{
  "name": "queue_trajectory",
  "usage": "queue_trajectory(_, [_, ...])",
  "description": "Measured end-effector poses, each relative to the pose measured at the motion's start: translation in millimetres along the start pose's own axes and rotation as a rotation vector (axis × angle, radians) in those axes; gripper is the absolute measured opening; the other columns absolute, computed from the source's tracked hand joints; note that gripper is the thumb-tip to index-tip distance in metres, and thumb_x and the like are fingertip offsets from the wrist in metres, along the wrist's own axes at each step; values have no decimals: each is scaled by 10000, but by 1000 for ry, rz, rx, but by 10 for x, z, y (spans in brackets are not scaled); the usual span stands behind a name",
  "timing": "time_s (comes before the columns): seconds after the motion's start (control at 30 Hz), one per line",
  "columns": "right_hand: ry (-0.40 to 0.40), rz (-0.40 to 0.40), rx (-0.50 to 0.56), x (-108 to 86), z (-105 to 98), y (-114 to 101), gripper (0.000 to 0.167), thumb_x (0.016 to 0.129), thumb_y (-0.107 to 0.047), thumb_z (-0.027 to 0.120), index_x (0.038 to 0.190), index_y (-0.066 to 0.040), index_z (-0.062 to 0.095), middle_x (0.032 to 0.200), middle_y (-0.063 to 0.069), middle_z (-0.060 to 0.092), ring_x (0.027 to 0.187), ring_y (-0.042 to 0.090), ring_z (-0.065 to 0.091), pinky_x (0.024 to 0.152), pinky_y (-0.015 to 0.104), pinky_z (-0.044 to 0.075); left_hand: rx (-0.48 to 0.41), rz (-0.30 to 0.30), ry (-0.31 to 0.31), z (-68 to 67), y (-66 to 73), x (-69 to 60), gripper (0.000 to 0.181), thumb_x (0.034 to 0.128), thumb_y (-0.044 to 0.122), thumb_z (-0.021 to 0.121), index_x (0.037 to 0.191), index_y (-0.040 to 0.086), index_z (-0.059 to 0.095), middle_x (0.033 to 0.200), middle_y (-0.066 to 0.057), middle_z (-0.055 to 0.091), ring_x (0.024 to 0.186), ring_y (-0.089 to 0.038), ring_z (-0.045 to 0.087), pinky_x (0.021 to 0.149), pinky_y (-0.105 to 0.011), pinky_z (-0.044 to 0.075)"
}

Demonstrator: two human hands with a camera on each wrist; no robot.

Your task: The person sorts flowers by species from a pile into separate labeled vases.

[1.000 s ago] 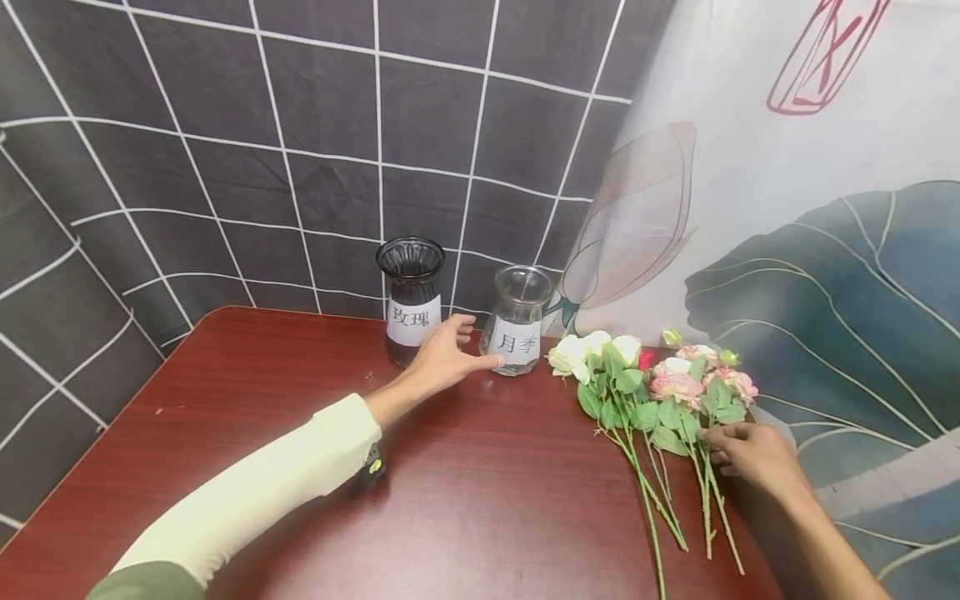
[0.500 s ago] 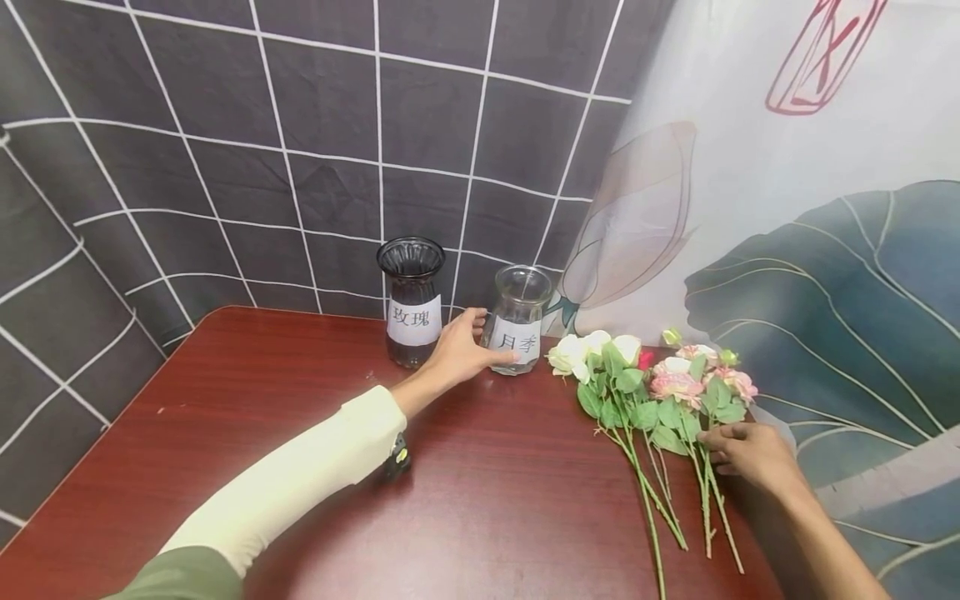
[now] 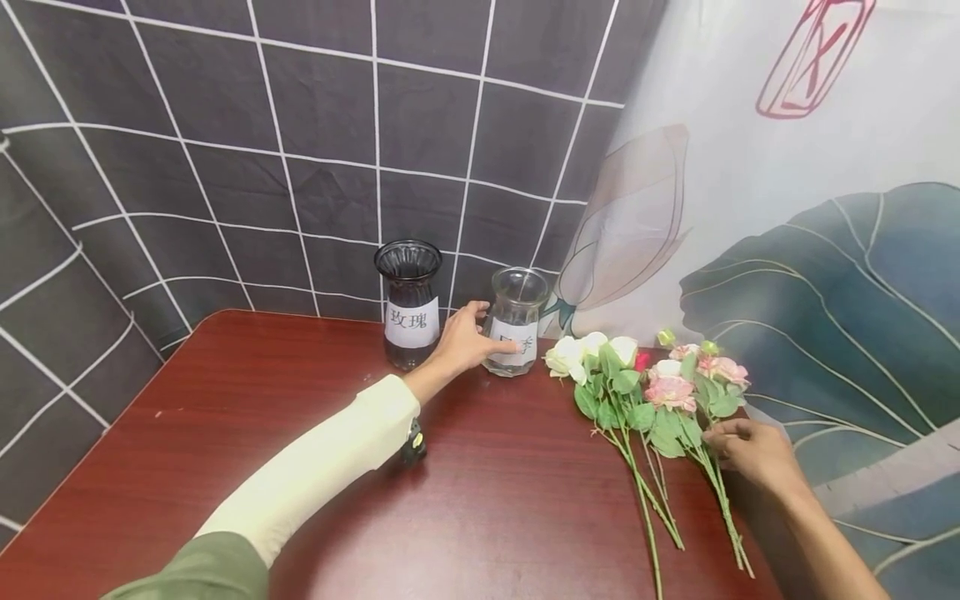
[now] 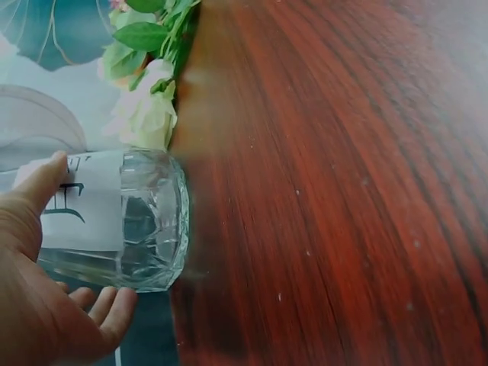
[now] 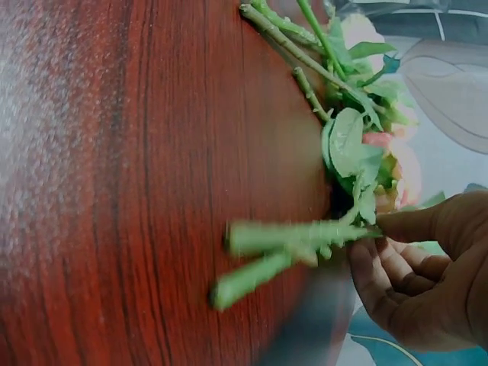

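Note:
My left hand [image 3: 468,340] is at the clear glass vase [image 3: 517,296], with its thumb [image 4: 47,183] across the white label and its other fingers along the vase's left side. The vase stands upright on the table. At the right, my right hand [image 3: 752,454] pinches the green stems [image 5: 290,238] of the pink flowers [image 3: 671,392] between thumb and fingers. Their blooms lie toward the back, and the stem ends point toward the front. White roses [image 3: 566,358] with long stems lie just left of them, and a bit of a red bloom [image 3: 642,361] shows between.
A dark glass vase [image 3: 408,304] with a white label stands left of the clear one. The red-brown wooden table [image 3: 300,375] meets a dark checked cloth [image 3: 315,192] behind. A pale printed curtain [image 3: 787,250] hangs along the right side.
My left hand has moved right, and its thumb now reaches across the clear vase's label. In my right hand the pink flowers' stems have drawn together and their lower ends have swung slightly right.

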State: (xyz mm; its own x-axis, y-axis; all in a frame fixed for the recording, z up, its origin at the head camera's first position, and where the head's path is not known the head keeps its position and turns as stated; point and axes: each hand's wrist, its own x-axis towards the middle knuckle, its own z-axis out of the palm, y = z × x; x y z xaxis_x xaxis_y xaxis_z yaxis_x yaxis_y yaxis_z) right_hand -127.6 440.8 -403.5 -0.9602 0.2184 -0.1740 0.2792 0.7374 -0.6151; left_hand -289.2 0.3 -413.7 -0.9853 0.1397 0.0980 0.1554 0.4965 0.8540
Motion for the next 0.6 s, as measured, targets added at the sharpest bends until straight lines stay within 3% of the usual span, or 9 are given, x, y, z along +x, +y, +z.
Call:
queue_trajectory(0.23, [21,38,15,-69,-93,5,442,1133,-273,675,1274,145,709,843,-55,807,749,77,728,682,248,576,42,6,-16,235,-280,346,1142,671,579,1076,1621,187,579,1569,-95,683,1456,-307,634,1227,-502,527])
queue_trajectory(0.43, [22,32,68,-123,-126,-55,456,1138,-278,685,1308,146,688,832,-114,802,749,40,717,689,229,591,19,-14,-44,173,-166,286,1109,686,539,1083,1585,135,576,1596,-187,658,1477,-401,629,1241,-563,518])
queue_trajectory(0.6, [54,-22,100,-205,-148,-157,476,1133,-257,696,1352,163,656,851,-129,815,757,18,724,687,232,610,38,9,-29,218,-321,364,1043,663,577,1083,1496,174,601,1512,-156,717,1375,-353,693,1154,-515,574])
